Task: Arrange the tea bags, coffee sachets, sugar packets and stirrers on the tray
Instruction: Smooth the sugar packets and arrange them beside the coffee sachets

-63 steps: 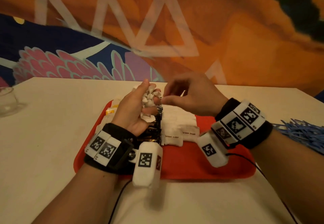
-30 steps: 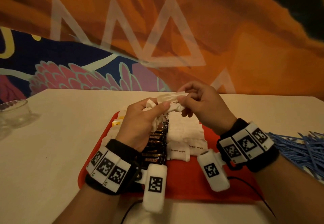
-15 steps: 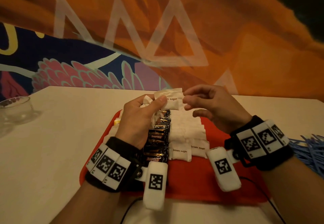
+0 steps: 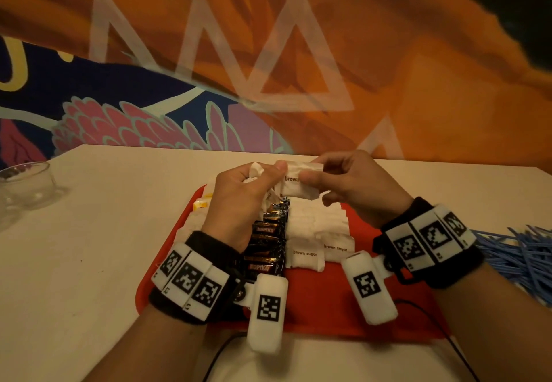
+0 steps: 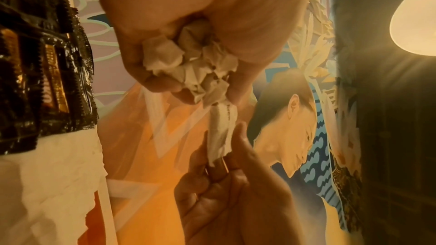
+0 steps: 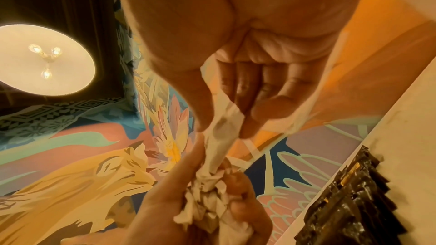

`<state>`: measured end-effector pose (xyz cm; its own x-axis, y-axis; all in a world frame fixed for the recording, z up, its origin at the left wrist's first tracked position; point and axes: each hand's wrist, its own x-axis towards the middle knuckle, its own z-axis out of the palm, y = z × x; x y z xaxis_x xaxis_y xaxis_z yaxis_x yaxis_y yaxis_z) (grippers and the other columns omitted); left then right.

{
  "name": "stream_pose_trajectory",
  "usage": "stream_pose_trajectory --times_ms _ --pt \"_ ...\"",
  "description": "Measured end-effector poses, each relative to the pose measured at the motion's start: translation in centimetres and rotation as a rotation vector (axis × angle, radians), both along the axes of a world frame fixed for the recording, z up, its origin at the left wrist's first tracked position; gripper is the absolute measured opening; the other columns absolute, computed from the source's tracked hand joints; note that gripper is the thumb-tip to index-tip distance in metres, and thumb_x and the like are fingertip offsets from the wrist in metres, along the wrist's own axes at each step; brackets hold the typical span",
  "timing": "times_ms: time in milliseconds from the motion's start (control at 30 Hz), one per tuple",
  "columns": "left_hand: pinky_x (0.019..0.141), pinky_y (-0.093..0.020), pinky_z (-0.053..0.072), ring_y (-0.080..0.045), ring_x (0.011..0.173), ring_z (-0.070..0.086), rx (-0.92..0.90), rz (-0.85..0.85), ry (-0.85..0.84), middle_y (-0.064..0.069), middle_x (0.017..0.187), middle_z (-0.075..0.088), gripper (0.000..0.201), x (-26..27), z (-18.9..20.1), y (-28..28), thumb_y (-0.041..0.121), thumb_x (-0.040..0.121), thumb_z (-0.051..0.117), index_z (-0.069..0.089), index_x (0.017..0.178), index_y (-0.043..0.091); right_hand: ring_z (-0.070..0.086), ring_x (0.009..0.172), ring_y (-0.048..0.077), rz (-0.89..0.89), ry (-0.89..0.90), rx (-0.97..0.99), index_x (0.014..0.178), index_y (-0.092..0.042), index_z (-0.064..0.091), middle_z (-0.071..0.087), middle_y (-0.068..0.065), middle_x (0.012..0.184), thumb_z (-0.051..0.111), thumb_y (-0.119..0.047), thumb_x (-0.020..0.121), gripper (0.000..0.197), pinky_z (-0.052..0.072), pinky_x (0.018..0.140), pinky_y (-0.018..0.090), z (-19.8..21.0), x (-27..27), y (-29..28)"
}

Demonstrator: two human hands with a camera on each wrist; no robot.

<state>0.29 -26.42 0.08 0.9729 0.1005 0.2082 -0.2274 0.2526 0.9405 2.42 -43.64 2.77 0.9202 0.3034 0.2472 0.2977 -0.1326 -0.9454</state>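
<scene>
- A pale table stands before a painted orange wall; a glass bowl sits far left.
- The red tray holds rows of coffee sachets and sugar packets.
- The left hand grips a crumpled bunch of packets.
- The right hand pinches one sugar packet above the tray.
- Blue stirrers lie right of the tray.

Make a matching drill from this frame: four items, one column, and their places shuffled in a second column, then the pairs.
Items:
1. coffee sachets
2. blue stirrers
3. glass bowl
4. bunch of sugar packets

Places:
A. on the table, right of the red tray
B. gripped in the left hand
C. in a row on the tray, left of the brown sugar packets
D. on the table, far left

Pairs: 1-C, 2-A, 3-D, 4-B
</scene>
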Motion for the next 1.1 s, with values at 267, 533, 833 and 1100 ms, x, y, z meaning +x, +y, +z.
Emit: stream_pose_trajectory --times_ms 267,533,833,1100 --pt "0.041 -0.021 0.040 -0.012 0.055 0.053 -0.133 -0.020 0.161 0.001 0.067 0.062 0.020 0.5 0.1 0.9 0.028 0.089 0.071 0.066 0.082 0.010 0.056 0.053 0.013 -0.015 0.152 -0.335 0.085 -0.001 0.069 0.064 0.009 0.063 0.077 -0.009 0.082 0.012 0.046 0.053 0.025 -0.2 0.0 -2.5" --pt "0.041 -0.021 0.040 -0.011 0.055 0.051 -0.194 -0.082 0.203 0.002 0.067 0.059 0.022 1.0 -0.2 1.1 0.030 0.089 0.071 0.064 0.087 0.009 0.060 0.062 0.015 -0.065 0.341 -0.670 0.089 -0.010 0.067 0.067 0.008 0.073 0.077 -0.017 0.084 0.013 0.050 0.060 0.028 -3.2 -0.7 -4.5" --pt "0.043 -0.021 0.040 -0.011 0.055 0.051 -0.218 -0.113 0.211 0.002 0.069 0.058 0.022 1.5 -0.5 1.1 0.030 0.089 0.071 0.064 0.087 0.009 0.063 0.067 0.010 -0.087 0.172 -1.127 0.093 -0.018 0.065 0.069 -0.003 0.078 0.077 -0.035 0.083 0.023 0.054 0.065 0.026 -3.2 -0.4 -3.3" --pt "0.045 -0.022 0.041 -0.010 0.056 0.052 -0.220 -0.122 0.205 0.003 0.069 0.059 0.022 1.7 -0.6 1.3 0.030 0.090 0.070 0.064 0.088 0.009 0.052 0.071 0.007 -0.121 -0.199 -1.176 0.081 -0.027 0.056 0.056 -0.010 0.077 0.080 -0.042 0.077 0.029 0.040 0.060 0.027 -3.0 -1.3 -2.9"
